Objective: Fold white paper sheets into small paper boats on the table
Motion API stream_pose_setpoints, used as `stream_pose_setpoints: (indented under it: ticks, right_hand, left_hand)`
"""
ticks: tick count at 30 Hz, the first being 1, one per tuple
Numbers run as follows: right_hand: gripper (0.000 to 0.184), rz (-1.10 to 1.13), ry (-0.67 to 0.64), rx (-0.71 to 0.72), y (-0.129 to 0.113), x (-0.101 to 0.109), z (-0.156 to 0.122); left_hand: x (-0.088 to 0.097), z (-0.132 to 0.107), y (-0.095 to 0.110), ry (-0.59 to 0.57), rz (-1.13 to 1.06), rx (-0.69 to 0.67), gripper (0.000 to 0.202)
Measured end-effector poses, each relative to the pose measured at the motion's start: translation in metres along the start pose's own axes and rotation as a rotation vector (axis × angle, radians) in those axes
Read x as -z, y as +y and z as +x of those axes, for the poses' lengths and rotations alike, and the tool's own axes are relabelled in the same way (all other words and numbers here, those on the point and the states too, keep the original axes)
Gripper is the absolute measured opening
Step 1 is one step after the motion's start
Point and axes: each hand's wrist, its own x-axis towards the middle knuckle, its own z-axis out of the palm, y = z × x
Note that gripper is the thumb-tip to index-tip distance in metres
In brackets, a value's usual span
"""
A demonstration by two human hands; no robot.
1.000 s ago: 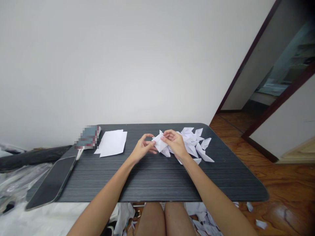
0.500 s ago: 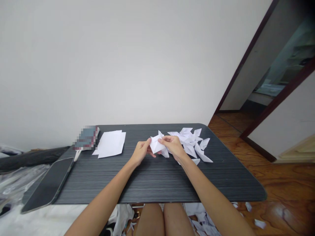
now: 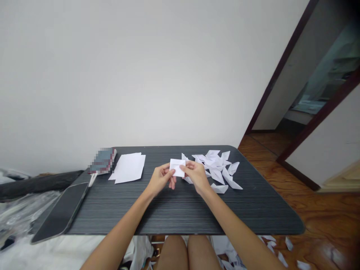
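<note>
A small square of folded white paper [image 3: 177, 167] is held up above the dark table between both my hands. My left hand [image 3: 162, 177] pinches its left edge, thumb in front, with the lower fingers hanging loose. On the opposite edge, the thumb of my right hand [image 3: 196, 173] presses the front face while the fingers stay behind it. Just past my right hand lies a pile of folded white paper pieces [image 3: 215, 163]. One more folded piece [image 3: 184, 156] shows partly behind the held square.
White sheets [image 3: 131, 168] lie on the left of the table [image 3: 112, 213]. A blurred book-like item [image 3: 102, 161] and a dark tablet-like device [image 3: 62, 212] sit at the left edge. Paper scraps [image 3: 288, 243] litter the wooden floor.
The folded paper has turned from a tilted, pointed position to a flat upright square facing me. Both hands have shifted their grip slightly. The view has tilted a little.
</note>
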Motion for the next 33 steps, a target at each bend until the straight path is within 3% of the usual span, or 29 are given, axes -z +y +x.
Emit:
stream_pose_setpoints:
  ticks: [3, 7, 9, 12, 14, 18, 19, 24, 33]
  right_hand:
    - [0.043, -0.099, -0.172, -0.023, -0.003, -0.002, -0.026]
    - [0.03, -0.408, -0.521, 0.026, -0.011, 0.007, -0.057]
    - [0.042, -0.59, -0.646, 0.152, -0.013, 0.013, -0.064]
    - [0.029, -0.769, -0.708, 0.239, -0.009, 0.02, -0.067]
    - [0.025, -0.831, -0.705, 0.239, -0.003, 0.02, -0.068]
    - [0.024, -0.974, -0.591, 0.273, 0.006, 0.014, -0.072]
    - [0.023, -1.004, -0.567, 0.281, 0.006, 0.013, -0.073]
    - [0.019, -1.063, -0.516, 0.303, 0.011, 0.006, -0.078]
    - [0.018, -0.932, -0.548, 0.467, 0.01, 0.015, -0.064]
  left_hand:
    - [0.017, -0.013, 0.005, -0.083, 0.059, 0.075, 0.054]
    - [0.039, -0.026, 0.01, -0.383, 0.184, 0.205, 0.034]
    - [0.042, -0.027, 0.01, -0.524, 0.275, 0.24, 0.031]
    - [0.037, -0.024, 0.009, -0.638, 0.486, 0.185, 0.029]
    - [0.029, -0.023, 0.007, -0.579, 0.705, 0.082, 0.026]
    - [0.013, -0.034, 0.008, -0.196, 1.083, -0.129, 0.032]
    - [0.011, -0.04, 0.009, -0.15, 1.115, -0.172, 0.031]
    - [0.013, -0.069, 0.01, -0.332, 1.03, -0.298, 0.021]
    - [0.016, -0.077, -0.006, -0.222, 1.071, -0.373, 0.026]
